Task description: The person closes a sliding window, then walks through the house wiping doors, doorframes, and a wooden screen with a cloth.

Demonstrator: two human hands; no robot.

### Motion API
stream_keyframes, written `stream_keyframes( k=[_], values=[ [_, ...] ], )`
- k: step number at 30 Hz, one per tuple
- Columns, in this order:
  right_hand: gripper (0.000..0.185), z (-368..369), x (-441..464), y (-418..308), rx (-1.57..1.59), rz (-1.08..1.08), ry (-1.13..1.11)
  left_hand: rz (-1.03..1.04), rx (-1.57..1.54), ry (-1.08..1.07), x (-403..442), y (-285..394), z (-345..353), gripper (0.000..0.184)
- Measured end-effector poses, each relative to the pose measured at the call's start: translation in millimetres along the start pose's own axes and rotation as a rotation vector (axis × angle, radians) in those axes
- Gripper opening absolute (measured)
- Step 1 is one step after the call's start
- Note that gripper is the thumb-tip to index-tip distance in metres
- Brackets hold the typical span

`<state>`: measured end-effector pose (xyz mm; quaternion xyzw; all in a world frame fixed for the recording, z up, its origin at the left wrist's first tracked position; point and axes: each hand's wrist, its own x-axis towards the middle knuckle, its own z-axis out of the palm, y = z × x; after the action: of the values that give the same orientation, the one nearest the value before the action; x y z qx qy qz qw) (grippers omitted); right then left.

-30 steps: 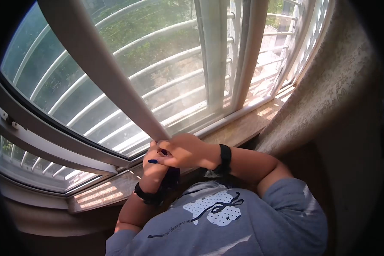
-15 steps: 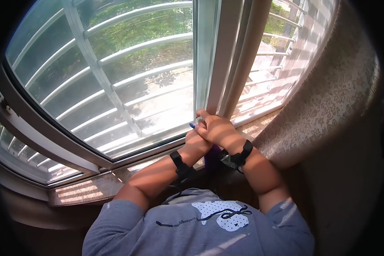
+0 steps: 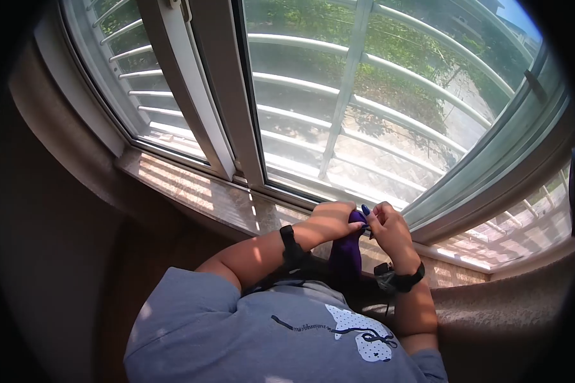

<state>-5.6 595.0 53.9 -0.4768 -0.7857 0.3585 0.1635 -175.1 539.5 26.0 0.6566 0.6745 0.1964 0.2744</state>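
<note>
A dark purple cloth (image 3: 346, 254) hangs down from my left hand (image 3: 331, 218), whose fingers are closed round its upper end at the foot of the window. My right hand (image 3: 391, 231) is just to the right, fingers bent and thumb close to the top of the cloth; what its fingertips pinch is hidden. Behind both hands stands the window pane (image 3: 300, 137), with its lower frame (image 3: 284, 196) near my left knuckles. Dark blue nails show on both hands, and a black band circles each wrist.
A stone windowsill (image 3: 191, 191) runs below the window, striped with sunlight. White bars (image 3: 402, 131) cross outside the glass. On the left stands an upright sash frame (image 3: 185, 89) with a handle. A patterned curtain (image 3: 524, 306) hangs at the lower right.
The view has swung to the right along the window. My hands, crossed over each other before, are now side by side, and more of the purple cloth shows below my left hand.
</note>
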Motion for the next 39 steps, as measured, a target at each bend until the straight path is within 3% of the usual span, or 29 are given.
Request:
stream_keyframes(
  k=[3, 6, 9, 11, 13, 15, 18, 21, 23, 25, 27, 30, 31, 33, 35, 37, 39],
  values=[
    [0.028, 27, 23, -45, -0.054, -0.170, -0.053, -0.082, 0.065, 0.134, -14, -50, -37, 0.044],
    [0.032, 51, 40, -99, -0.114, -0.340, -0.118, -0.025, 0.162, 0.297, -31, -86, -70, 0.039],
    [0.037, 71, 50, -158, -0.156, -0.487, -0.093, -0.169, 0.051, 0.320, -39, -102, -108, 0.038],
    [0.041, 83, 61, -189, -0.227, -0.518, -0.082, -0.045, 0.107, 0.399, -19, -168, -89, 0.030],
    [0.045, 96, 72, -206, -0.349, -0.564, -0.039, 0.129, 0.214, 0.594, -22, -173, -89, 0.029],
    [0.047, 103, 77, -215, -0.268, -0.587, -0.097, 0.304, 0.413, 0.787, -27, -167, -93, 0.038],
    [0.046, 117, 85, -223, -0.239, -0.533, -0.092, 0.322, -0.078, 0.604, -18, -182, -84, 0.049],
    [0.045, 131, 88, -224, -0.265, -0.480, -0.082, 0.676, -1.880, 0.006, -19, -190, -82, 0.053],
    [0.048, 141, 99, -211, -0.294, -0.573, -0.067, 0.566, -1.663, 0.144, -21, -191, -83, 0.054],
    [0.048, 147, 104, -207, -0.327, -0.613, -0.052, 0.491, -1.653, 0.168, -21, -193, -86, 0.055],
    [0.047, 150, 107, -206, -0.369, -0.585, -0.046, 0.440, -1.866, 0.081, -18, -192, -88, 0.056],
    [0.045, 124, 88, -228, -0.270, -0.479, -0.128, 0.559, -1.974, 0.054, -22, -183, -93, 0.053],
    [0.044, 127, 88, -219, -0.155, -0.587, -0.081, 0.534, -1.568, 0.241, -28, -186, -88, 0.044],
    [0.042, 130, 86, -215, -0.257, -0.574, -0.059, 0.307, -0.632, 0.583, -39, -191, -77, 0.028],
    [0.034, 133, 82, -206, -0.238, -0.667, -0.046, 0.126, -0.418, 0.555, -45, -197, -68, 0.026],
    [0.030, 140, 69, -193, -0.308, -0.623, -0.182, -0.160, 0.004, 0.419, -78, -170, -92, 0.030],
    [0.027, 156, 61, -167, -0.339, -0.569, -0.285, -0.185, -0.043, 0.311, -97, -182, -79, 0.027]
  ],
)
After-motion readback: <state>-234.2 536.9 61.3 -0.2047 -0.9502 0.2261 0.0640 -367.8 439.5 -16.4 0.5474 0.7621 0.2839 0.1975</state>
